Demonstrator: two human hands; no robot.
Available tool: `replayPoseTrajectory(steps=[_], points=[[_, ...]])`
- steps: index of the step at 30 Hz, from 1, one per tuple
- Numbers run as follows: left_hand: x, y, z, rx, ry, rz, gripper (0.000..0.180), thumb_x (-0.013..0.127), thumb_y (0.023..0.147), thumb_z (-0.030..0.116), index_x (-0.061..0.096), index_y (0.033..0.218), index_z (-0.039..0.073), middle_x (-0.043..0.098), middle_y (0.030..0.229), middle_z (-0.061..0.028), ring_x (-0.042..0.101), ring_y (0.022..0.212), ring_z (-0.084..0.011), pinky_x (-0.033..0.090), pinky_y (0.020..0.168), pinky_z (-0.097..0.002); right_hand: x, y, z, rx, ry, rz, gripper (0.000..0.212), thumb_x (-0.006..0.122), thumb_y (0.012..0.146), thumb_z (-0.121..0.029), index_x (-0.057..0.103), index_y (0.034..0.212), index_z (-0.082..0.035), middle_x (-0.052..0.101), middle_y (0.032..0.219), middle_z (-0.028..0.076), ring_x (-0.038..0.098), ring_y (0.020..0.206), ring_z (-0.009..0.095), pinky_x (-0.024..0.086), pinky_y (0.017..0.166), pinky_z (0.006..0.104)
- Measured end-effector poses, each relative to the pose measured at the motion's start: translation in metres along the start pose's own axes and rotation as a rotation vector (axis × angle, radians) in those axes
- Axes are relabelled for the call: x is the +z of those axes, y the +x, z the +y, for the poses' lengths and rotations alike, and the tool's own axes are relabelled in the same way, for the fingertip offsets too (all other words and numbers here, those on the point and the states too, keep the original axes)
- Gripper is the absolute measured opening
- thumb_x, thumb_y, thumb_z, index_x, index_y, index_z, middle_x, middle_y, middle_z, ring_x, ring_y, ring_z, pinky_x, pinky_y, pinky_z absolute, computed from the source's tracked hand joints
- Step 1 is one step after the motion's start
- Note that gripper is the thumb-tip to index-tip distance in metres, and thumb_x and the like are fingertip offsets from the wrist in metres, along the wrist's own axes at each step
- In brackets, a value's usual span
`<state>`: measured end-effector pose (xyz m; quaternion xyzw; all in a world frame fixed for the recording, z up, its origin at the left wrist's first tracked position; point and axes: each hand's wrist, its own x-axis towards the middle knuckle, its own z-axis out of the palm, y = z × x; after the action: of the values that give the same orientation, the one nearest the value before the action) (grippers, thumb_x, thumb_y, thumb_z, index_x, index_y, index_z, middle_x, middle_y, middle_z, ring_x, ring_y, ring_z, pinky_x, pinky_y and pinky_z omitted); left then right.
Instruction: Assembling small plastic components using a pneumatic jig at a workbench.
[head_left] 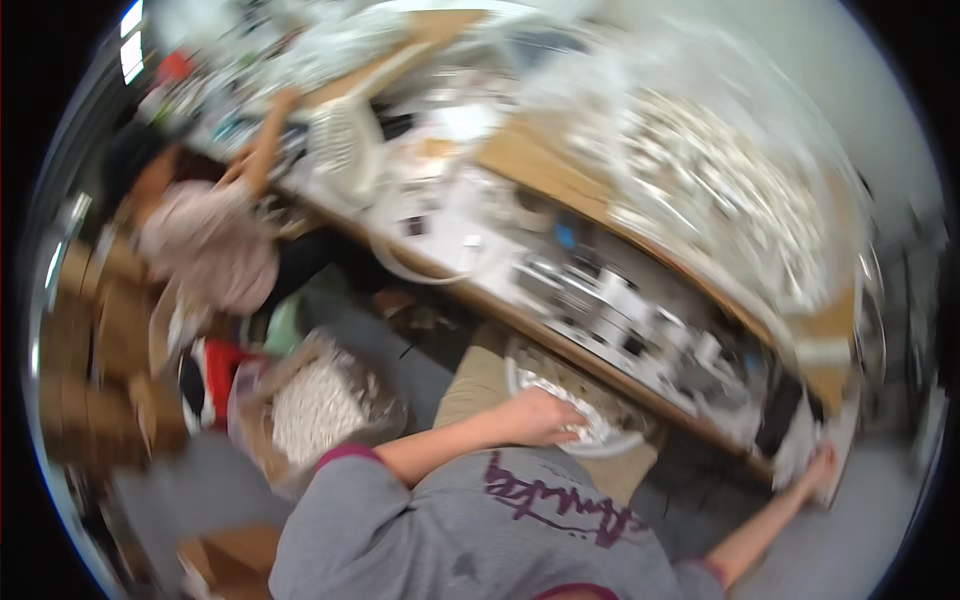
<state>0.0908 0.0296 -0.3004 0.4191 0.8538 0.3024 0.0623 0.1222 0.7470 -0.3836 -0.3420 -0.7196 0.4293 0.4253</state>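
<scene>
In my lap rests a round, white, shallow tray point(626, 447) holding small whitish pieces point(594, 424). My left hand point(545, 415) is over its near left part, fingers curled down among the pieces; what they grip is hidden. My right arm stretches far out to the right. At the table's right end, my right hand point(822, 468) touches or lies beside a pale, crumpled thing point(795, 450) that looks like cloth or plastic. Blur hides how those fingers are set.
A long worktable point(470, 285) carries small metal fixtures point(600, 300). Behind them, a large clear bag point(730, 170) of slim white parts lies on cardboard. At left sits a co-worker point(210, 235), near stacked cartons point(90, 340). A bag of white pieces point(320, 410) stands beside me.
</scene>
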Motion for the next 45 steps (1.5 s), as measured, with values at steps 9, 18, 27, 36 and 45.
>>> replayPoseTrajectory(steps=[9, 18, 27, 36, 45], points=[[-0.03, 0.063, 0.035, 0.212, -0.481, 0.569, 0.068, 0.068, 0.09, 0.017, 0.035, 0.149, 0.007, 0.059, 0.125, -0.0142, 0.06, 0.113, -0.0258, 0.052, 0.093, -0.0347, 0.101, -0.277, -0.309, 0.26, 0.713, -0.992, 0.014, 0.06, 0.097, -0.014, 0.05, 0.097, -0.004, 0.053, 0.068, 0.003, 0.038, 0.042, 0.002, 0.029, 0.039, 0.0156], [-0.072, 0.053, 0.04, 0.204, -0.722, 0.431, 0.038, 0.077, 0.079, 0.009, 0.066, 0.115, 0.003, 0.064, 0.097, -0.0088, 0.064, 0.081, -0.0196, 0.056, 0.07, -0.0291, 0.158, -0.346, -0.343, 0.531, 0.883, -1.193, 0.012, 0.061, 0.094, -0.006, 0.051, 0.099, -0.003, 0.056, 0.069, 0.005, 0.044, 0.046, 0.005, 0.033, 0.041, 0.015], [-0.076, 0.042, 0.038, 0.28, -0.696, 0.368, 0.033, 0.079, 0.075, 0.009, 0.071, 0.107, 0.006, 0.063, 0.104, -0.0064, 0.065, 0.085, -0.0161, 0.055, 0.071, -0.0285, 0.162, -0.34, -0.326, 0.483, 0.806, -1.192, 0.019, 0.071, 0.089, -0.012, 0.059, 0.094, 0.002, 0.065, 0.072, 0.01, 0.062, 0.055, 0.016, 0.05, 0.049, 0.0245], [-0.079, 0.034, 0.029, 0.372, -0.558, 0.359, 0.028, 0.075, 0.079, 0.013, 0.072, 0.106, 0.005, 0.065, 0.125, -0.0076, 0.069, 0.095, -0.0225, 0.057, 0.076, -0.0323, 0.161, -0.334, -0.341, 0.466, 0.748, -1.265, 0.021, 0.07, 0.09, -0.014, 0.058, 0.093, 0.003, 0.067, 0.073, 0.016, 0.067, 0.056, 0.021, 0.054, 0.049, 0.0278], [-0.077, 0.024, 0.036, 0.423, -0.611, 0.209, 0.029, 0.073, 0.081, 0.015, 0.068, 0.104, -0.003, 0.065, 0.122, -0.0146, 0.067, 0.097, -0.0298, 0.056, 0.078, -0.0368, 0.149, -0.309, -0.363, 0.335, 0.559, -1.648, 0.01, 0.07, 0.08, 0.006, 0.063, 0.08, 0.013, 0.067, 0.069, 0.023, 0.07, 0.057, 0.032, 0.059, 0.052, 0.036]])
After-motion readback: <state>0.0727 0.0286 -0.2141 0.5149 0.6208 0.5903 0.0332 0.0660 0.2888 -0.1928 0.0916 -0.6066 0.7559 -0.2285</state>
